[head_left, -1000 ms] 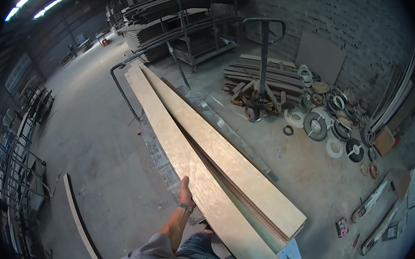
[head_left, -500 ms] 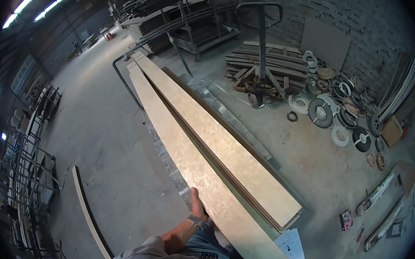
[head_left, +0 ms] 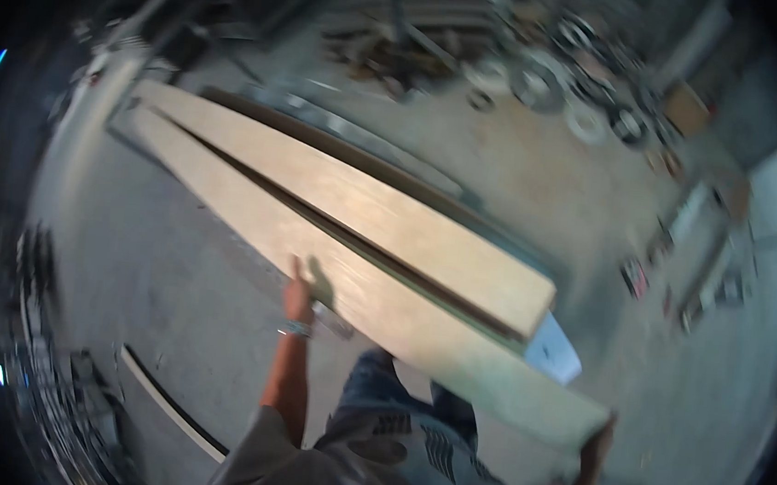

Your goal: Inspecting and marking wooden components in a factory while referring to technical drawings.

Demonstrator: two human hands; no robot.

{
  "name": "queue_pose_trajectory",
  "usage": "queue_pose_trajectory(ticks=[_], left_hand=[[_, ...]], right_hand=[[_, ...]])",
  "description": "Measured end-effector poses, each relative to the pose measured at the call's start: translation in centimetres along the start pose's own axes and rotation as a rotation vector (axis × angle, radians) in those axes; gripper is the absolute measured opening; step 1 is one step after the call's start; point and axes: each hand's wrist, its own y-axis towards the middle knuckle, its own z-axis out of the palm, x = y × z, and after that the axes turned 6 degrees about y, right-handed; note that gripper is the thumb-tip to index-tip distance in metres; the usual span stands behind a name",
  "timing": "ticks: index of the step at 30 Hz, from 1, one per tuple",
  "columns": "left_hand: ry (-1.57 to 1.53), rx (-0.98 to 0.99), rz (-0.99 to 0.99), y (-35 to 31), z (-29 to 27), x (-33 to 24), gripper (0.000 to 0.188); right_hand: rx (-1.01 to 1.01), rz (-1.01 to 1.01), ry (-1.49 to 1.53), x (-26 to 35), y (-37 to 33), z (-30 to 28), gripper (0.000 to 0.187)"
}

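Observation:
A long, pale wooden board lies slantwise before me. My left hand grips its near edge around mid-length, the thumb on top and the other fingers hidden beneath. Around the board's right end my right hand is closed, its fingers blurred. Just beyond, a second pale board tops a stack of similar boards, and a dark wedge-shaped gap separates it from the held one. A white sheet of paper shows by the stack's right end.
Coiled edging rolls lie scattered at the far right, beside a pile of dark planks. A thin curved strip rests on the floor at lower left, near metal racks. A small pink-and-black box sits to the right.
My view has swung and blurred, so the boards lie more crosswise. My right hand has come into sight on the board's right end. The left hand still holds the near edge.

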Motion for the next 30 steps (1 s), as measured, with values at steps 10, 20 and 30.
queue_pose_trajectory(ticks=[10, 20, 30], left_hand=[[-0.090, 0.025, -0.196, 6.9, -4.3, 1.1, 0.092], [-0.296, 0.392, -0.440, 6.3, -1.3, -0.7, 0.105], [0.098, 0.274, -0.233, 11.2, -3.3, -1.3, 0.062]], right_hand=[[0.055, 0.620, 0.529, 21.3, 2.7, 13.8, 0.078], [-0.042, 0.884, 0.959, 22.8, 3.3, 14.9, 0.081], [0.197, 0.827, 0.595, 32.4, 3.1, 18.9, 0.095]])
